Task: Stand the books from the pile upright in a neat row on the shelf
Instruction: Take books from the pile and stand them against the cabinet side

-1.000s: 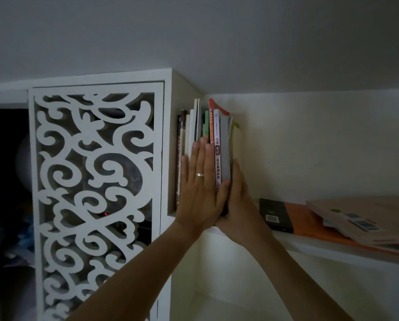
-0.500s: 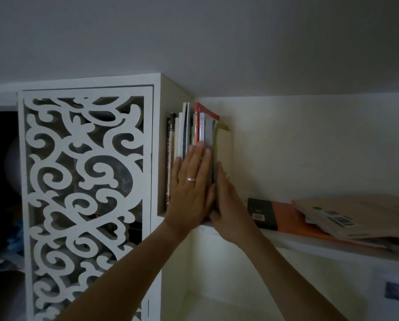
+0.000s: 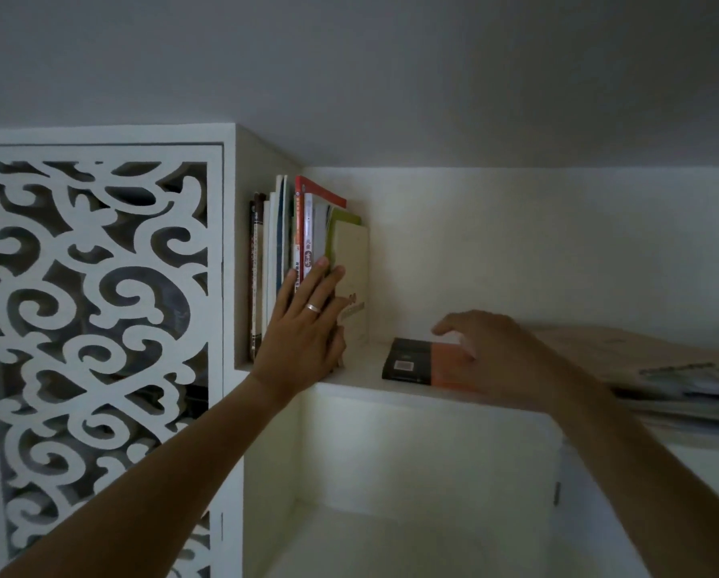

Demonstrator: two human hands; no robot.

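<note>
White shelf (image 3: 362, 383), upright books (image 3: 307, 244), flat pile (image 3: 662, 369)

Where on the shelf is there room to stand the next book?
Bare white shelf shows between the upright cream-covered book ending the row and the flat black-and-orange book. Further right it is crowded: the right hand hovers over that flat book, beside the pile of flat books.
</note>
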